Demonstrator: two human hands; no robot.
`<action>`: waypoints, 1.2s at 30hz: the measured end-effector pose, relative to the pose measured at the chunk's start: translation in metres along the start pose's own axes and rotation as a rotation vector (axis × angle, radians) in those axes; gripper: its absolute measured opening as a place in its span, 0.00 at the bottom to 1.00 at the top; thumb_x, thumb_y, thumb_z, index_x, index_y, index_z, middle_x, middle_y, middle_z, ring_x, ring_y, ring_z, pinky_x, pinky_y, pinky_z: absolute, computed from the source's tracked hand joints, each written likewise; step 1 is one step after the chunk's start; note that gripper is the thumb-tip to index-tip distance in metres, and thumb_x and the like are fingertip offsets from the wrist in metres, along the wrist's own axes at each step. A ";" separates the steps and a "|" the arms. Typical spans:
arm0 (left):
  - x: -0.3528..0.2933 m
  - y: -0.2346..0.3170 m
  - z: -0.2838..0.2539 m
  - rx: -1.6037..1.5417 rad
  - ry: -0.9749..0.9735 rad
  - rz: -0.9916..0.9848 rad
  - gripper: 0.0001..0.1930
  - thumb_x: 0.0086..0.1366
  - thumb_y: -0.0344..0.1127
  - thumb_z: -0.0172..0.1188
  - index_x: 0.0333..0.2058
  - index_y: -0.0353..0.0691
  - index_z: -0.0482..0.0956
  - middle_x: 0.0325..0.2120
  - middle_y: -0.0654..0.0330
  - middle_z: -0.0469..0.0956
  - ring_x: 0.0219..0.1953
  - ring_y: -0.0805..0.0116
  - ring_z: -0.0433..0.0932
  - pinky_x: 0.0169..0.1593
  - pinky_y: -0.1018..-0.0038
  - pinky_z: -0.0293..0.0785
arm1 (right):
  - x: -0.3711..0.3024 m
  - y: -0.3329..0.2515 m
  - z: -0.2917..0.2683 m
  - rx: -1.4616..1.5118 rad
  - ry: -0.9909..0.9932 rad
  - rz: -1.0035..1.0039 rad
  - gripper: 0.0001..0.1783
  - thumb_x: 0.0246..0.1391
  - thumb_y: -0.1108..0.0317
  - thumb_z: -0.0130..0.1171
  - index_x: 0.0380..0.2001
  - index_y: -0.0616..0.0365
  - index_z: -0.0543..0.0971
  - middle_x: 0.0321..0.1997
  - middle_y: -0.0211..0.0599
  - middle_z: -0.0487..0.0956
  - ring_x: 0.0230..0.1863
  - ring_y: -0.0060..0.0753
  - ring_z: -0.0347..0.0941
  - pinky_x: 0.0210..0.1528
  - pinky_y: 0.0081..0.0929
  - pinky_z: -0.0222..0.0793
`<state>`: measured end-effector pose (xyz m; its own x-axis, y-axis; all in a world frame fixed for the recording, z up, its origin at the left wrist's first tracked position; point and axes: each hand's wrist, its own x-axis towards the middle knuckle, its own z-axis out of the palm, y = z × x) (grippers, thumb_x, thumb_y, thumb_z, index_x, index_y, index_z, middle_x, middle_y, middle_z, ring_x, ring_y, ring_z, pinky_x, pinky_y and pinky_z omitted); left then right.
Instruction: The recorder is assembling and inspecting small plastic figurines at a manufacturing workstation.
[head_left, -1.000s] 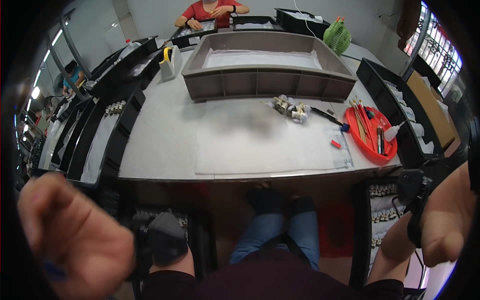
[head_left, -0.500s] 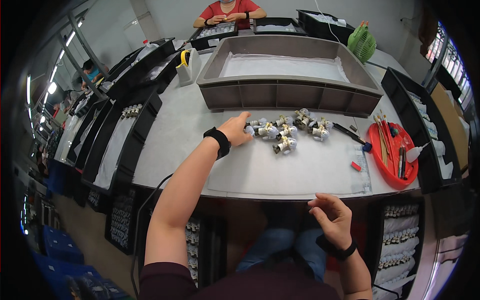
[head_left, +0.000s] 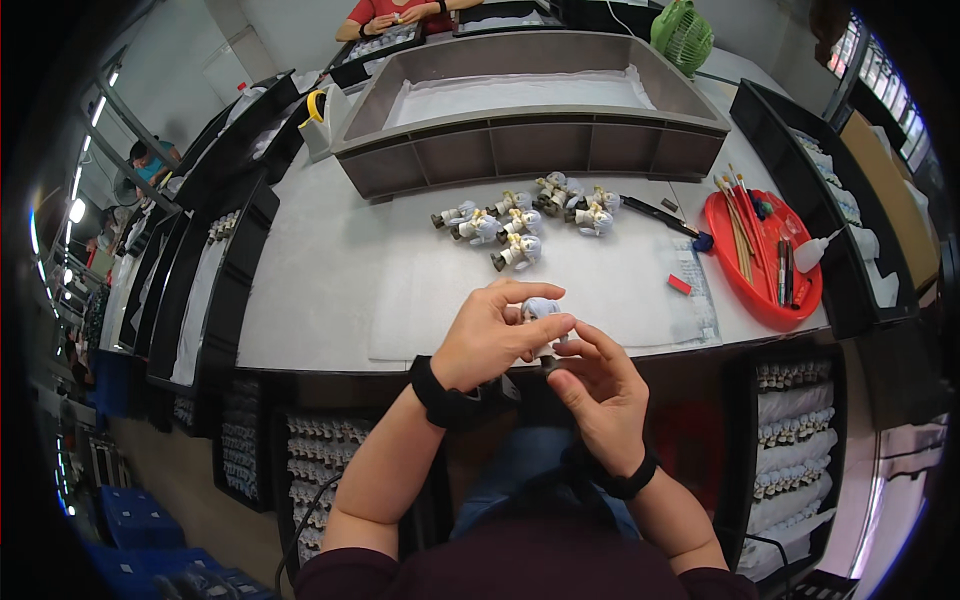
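Note:
My left hand is closed round a small figurine with pale lilac hair, its head upward, just over the table's front edge. From the other side my right hand reaches the same figurine, with bent fingertips and thumb at its lower body and dark feet. Parts of the figurine are hidden by my fingers. Beyond my hands, several like figurines lie in a loose group on the white-covered table. Each wrist wears a black band.
Behind the figurines stands a large grey-brown tray lined with white. A red dish of brushes and pens, a red block and a black-handled tool lie at the right. Black trays flank the table; a co-worker sits opposite.
My left hand has come back from the group toward me, now with a figurine in it. My right hand has risen to meet it. The view has shifted slightly.

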<state>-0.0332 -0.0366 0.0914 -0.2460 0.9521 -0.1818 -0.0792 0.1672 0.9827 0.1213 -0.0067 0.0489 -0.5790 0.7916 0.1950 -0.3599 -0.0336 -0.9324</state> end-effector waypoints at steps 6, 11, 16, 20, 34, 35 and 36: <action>-0.001 -0.032 0.017 -0.649 -0.192 -0.092 0.21 0.65 0.37 0.45 0.53 0.31 0.62 0.35 0.59 0.74 0.31 0.78 0.72 0.35 0.84 0.72 | -0.004 -0.001 -0.027 0.295 0.178 0.248 0.16 0.53 0.72 0.52 0.45 0.67 0.70 0.37 0.41 0.75 0.36 0.29 0.74 0.37 0.23 0.75; 0.003 -0.050 0.025 -0.633 -0.222 -0.054 0.19 0.65 0.35 0.46 0.52 0.31 0.63 0.37 0.60 0.73 0.36 0.77 0.73 0.38 0.83 0.73 | -0.009 -0.001 -0.044 0.406 0.190 0.373 0.16 0.56 0.69 0.48 0.45 0.67 0.69 0.37 0.45 0.75 0.34 0.33 0.75 0.36 0.22 0.75; 0.002 -0.054 0.031 -0.589 -0.160 -0.051 0.18 0.64 0.33 0.46 0.51 0.31 0.65 0.36 0.58 0.74 0.33 0.76 0.74 0.36 0.82 0.73 | -0.013 -0.004 -0.046 0.530 0.085 0.496 0.17 0.58 0.68 0.44 0.47 0.67 0.64 0.38 0.49 0.74 0.34 0.35 0.75 0.34 0.22 0.74; 0.000 -0.060 0.028 -0.675 -0.226 -0.038 0.16 0.63 0.31 0.48 0.49 0.33 0.68 0.35 0.58 0.75 0.34 0.76 0.74 0.35 0.82 0.74 | -0.016 -0.002 -0.048 0.538 0.034 0.509 0.17 0.58 0.67 0.43 0.48 0.67 0.63 0.38 0.49 0.74 0.34 0.35 0.75 0.34 0.23 0.74; -0.006 -0.060 0.039 -0.638 -0.174 -0.064 0.19 0.66 0.38 0.44 0.50 0.30 0.66 0.38 0.56 0.74 0.38 0.73 0.75 0.39 0.80 0.74 | -0.019 0.009 -0.049 -0.403 0.253 -0.168 0.20 0.37 0.82 0.64 0.38 0.65 0.73 0.36 0.35 0.74 0.32 0.20 0.70 0.35 0.16 0.68; -0.005 -0.061 0.038 -0.638 -0.175 -0.067 0.19 0.66 0.38 0.44 0.50 0.30 0.66 0.38 0.56 0.74 0.38 0.73 0.75 0.39 0.80 0.74 | -0.020 0.006 -0.048 -0.422 0.227 -0.166 0.20 0.36 0.81 0.65 0.38 0.65 0.73 0.36 0.34 0.74 0.31 0.19 0.69 0.35 0.15 0.68; -0.004 -0.064 0.036 -0.648 -0.156 -0.090 0.18 0.66 0.38 0.44 0.48 0.30 0.67 0.36 0.55 0.75 0.35 0.73 0.75 0.36 0.81 0.74 | -0.020 0.004 -0.048 -0.440 0.201 -0.164 0.21 0.36 0.80 0.65 0.38 0.65 0.73 0.36 0.34 0.74 0.30 0.18 0.69 0.34 0.15 0.68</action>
<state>0.0076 -0.0417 0.0299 -0.0729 0.9756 -0.2070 -0.6684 0.1063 0.7362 0.1665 0.0062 0.0268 -0.3729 0.8682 0.3274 -0.0671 0.3267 -0.9427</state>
